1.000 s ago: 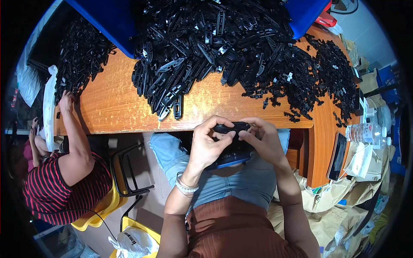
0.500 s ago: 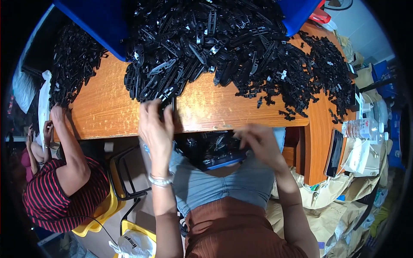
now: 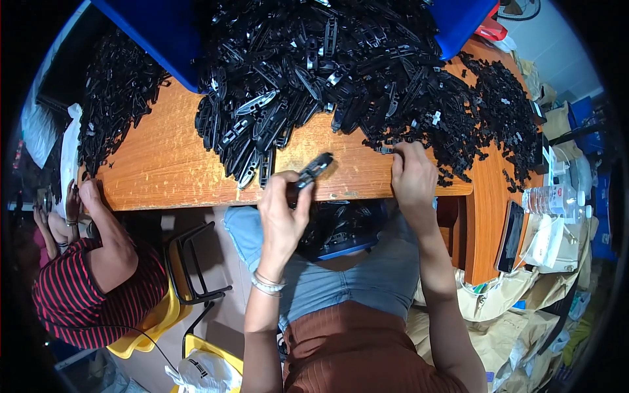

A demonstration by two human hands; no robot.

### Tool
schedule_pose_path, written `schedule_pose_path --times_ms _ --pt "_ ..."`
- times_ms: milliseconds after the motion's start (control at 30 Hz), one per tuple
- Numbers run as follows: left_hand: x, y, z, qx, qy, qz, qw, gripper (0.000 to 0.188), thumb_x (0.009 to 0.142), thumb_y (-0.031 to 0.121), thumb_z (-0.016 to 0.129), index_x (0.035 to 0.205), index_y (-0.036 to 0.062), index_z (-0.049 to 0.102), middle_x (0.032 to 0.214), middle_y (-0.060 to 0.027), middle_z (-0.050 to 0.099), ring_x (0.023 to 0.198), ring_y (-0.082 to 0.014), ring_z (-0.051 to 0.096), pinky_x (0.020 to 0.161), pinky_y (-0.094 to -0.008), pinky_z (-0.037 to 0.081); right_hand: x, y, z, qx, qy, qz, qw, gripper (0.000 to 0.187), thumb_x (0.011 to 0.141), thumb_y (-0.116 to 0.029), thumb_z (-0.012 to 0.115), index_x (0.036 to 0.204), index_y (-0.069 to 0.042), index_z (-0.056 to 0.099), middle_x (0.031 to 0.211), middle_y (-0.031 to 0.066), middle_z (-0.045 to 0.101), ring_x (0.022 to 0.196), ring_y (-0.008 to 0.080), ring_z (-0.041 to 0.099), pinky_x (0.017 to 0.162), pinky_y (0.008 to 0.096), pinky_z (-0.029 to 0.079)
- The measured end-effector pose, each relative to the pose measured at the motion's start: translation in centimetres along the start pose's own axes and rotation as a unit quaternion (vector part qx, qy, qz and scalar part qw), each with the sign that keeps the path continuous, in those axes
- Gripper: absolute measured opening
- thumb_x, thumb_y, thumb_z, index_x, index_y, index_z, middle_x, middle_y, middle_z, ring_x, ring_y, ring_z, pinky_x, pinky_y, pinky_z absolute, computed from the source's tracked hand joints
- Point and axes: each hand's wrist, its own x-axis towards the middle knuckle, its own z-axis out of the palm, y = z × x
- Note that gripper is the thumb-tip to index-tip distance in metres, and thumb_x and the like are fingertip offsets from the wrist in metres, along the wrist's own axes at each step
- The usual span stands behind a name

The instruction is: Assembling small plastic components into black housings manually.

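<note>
My left hand (image 3: 283,208) is over the table's front edge. Its thumb and fingers pinch a long black plastic part (image 3: 317,169), which slants up to the right and has shiny bits on it. To the right, my right hand (image 3: 415,175) reaches down with curled fingers to the edge of a pile of small black plastic clips (image 3: 452,141). One small clip (image 3: 385,150) lies by its fingertips; whatever is between them is hidden. A large heap of long black parts (image 3: 275,85) spreads over the table in front of both hands.
A blue bin (image 3: 154,46) borders the heap on the wooden table (image 3: 157,157). Below the edge, a blue-rimmed container (image 3: 347,247) with black parts sits at my lap. A phone (image 3: 510,236) and plastic bottles (image 3: 553,198) lie right; a co-worker in a striped shirt (image 3: 98,295) sits left.
My left hand has moved right from the heap's front and now shows the long part in its fingers. My right hand has gone from above my lap forward to the small clips.
</note>
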Motion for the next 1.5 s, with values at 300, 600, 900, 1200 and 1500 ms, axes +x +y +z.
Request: schedule_pose_path --times_ms 300,600,900,1200,1500 --pt "-0.5 2.0 0.4 -0.201 -0.059 -0.100 0.973 0.020 0.076 -0.004 0.070 0.094 -0.0012 0.060 0.080 -0.0005 0.059 0.062 -0.0021 0.051 0.052 -0.0161 0.038 -2.6 -3.1 -1.8 0.616 -0.139 0.198 0.750 0.016 0.086 0.006 0.055 0.100 0.011 0.059 0.088 0.0180 0.066 0.075 0.0161 0.064 0.066 0.0231 0.052" --pt "-1.5 3.7 -0.4 -0.308 -0.093 -0.185 0.929 0.020 0.074 -0.002 0.071 0.091 -0.0007 0.061 0.083 -0.0059 0.064 0.064 -0.0056 0.053 0.059 -0.0185 0.044 -4.0 -4.4 -2.5 0.521 -0.099 0.035 0.847 0.015 0.083 0.008 0.059 0.097 0.005 0.064 0.093 0.0077 0.059 0.080 0.0123 0.058 0.072 0.0206 0.046" --pt "-1.3 5.7 -0.3 -0.575 -0.124 -0.269 0.763 0.026 0.085 -0.007 0.058 0.109 -0.0031 0.049 0.095 -0.0139 0.061 0.083 -0.0151 0.064 0.078 -0.0262 0.053 -4.8 -5.9 -4.2 0.541 -0.107 0.174 0.816 0.012 0.083 0.008 0.058 0.094 0.005 0.064 0.091 0.0071 0.062 0.080 0.0092 0.057 0.070 0.0203 0.045" --pt "-1.2 5.1 -0.7 -0.500 -0.189 -0.268 0.801 0.023 0.082 -0.009 0.061 0.102 -0.0046 0.051 0.090 -0.0131 0.065 0.080 -0.0175 0.068 0.068 -0.0228 0.057 -4.8 -4.9 -4.3 0.378 -0.052 0.005 0.924 0.016 0.076 0.003 0.065 0.091 0.002 0.065 0.088 0.0113 0.065 0.078 0.0212 0.061 0.068 0.0289 0.047" --pt "-1.7 4.5 -0.5 -0.440 -0.183 -0.265 0.838 0.016 0.082 -0.008 0.060 0.097 -0.0045 0.057 0.089 -0.0117 0.066 0.070 -0.0125 0.066 0.065 -0.0208 0.054 -5.5 -5.0 -3.5 0.424 -0.200 0.129 0.874 0.020 0.080 0.001 0.063 0.100 0.003 0.062 0.083 0.0073 0.062 0.074 0.0126 0.059 0.064 0.0238 0.045"
